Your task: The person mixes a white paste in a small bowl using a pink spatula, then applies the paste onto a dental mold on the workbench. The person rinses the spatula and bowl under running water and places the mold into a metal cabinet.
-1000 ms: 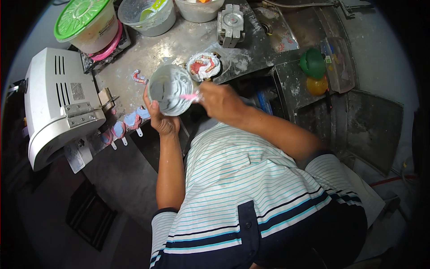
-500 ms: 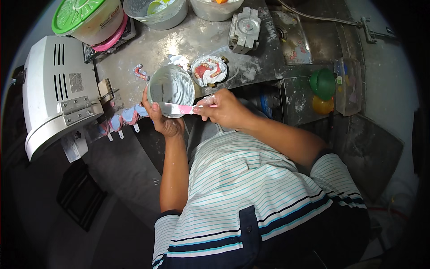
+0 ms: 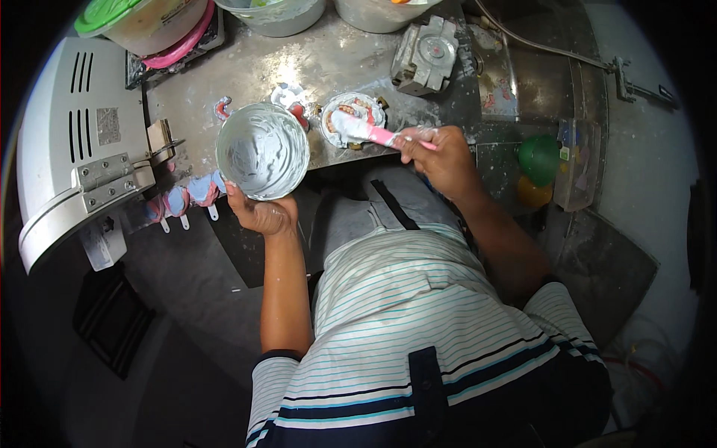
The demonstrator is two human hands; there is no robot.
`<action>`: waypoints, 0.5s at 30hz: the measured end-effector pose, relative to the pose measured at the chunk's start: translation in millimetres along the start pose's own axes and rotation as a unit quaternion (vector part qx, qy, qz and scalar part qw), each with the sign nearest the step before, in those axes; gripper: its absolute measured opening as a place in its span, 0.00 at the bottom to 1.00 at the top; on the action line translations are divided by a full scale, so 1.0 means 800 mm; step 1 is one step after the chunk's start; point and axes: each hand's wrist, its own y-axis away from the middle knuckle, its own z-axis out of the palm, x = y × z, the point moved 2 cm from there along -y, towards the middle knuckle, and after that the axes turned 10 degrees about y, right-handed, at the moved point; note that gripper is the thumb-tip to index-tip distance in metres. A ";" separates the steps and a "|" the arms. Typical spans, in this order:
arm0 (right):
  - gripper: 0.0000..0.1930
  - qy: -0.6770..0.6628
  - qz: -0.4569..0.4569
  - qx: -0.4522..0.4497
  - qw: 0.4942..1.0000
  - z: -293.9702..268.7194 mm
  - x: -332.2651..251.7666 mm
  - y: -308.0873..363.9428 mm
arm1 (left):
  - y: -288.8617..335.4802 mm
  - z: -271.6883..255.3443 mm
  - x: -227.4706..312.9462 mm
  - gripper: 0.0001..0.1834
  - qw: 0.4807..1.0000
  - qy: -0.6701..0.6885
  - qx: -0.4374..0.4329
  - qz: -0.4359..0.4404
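My left hand (image 3: pixel 263 213) grips a mixing bowl (image 3: pixel 261 153) by its near side, tilted so that its inside, smeared with pale plaster, faces up. In my right hand (image 3: pixel 442 158) is a pink-handled spatula (image 3: pixel 381 136). Its blade, loaded with white plaster, is over the round metal flask (image 3: pixel 354 142) on the bench edge. Inside that flask sits a denture with pink gum and teeth (image 3: pixel 364 110) in white plaster, partly hidden by the blade. Behind the bowl's right rim a red and white piece (image 3: pixel 299 112) shows in part.
A small pink denture piece (image 3: pixel 222 108) lies left on the metal bench (image 3: pixel 202 82). Dental impressions on trays (image 3: pixel 178 200) line the left front edge. A closed metal flask (image 3: pixel 426 56) stands farther back. Tubs (image 3: pixel 276 19) fill the rear; a white machine (image 3: pixel 82 134) stands left, green bowl (image 3: pixel 539 159) right.
My right hand has carried the spatula from the bowl's rim to the right, over the flask. The bowl has moved slightly left and nearer, and the view has shifted a little.
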 end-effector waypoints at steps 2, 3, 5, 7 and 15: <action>0.14 0.051 -0.013 0.051 0.997 0.000 -0.013 -0.006 | 0.001 -0.002 -0.006 0.36 1.000 0.013 0.001 0.010; 0.15 0.097 -0.025 0.104 0.990 -0.002 -0.023 -0.007 | 0.000 -0.003 -0.008 0.37 1.000 0.023 -0.002 0.019; 0.15 0.156 -0.060 0.129 0.978 0.003 -0.042 -0.008 | 0.002 -0.010 -0.011 0.38 0.999 0.029 -0.004 0.020; 0.13 0.264 -0.188 0.178 0.929 0.007 -0.055 -0.010 | 0.003 -0.013 -0.013 0.39 0.999 0.035 -0.006 0.019; 0.09 0.370 -0.305 0.127 0.868 0.016 -0.104 -0.007 | 0.009 -0.011 -0.014 0.45 0.999 0.043 0.000 0.028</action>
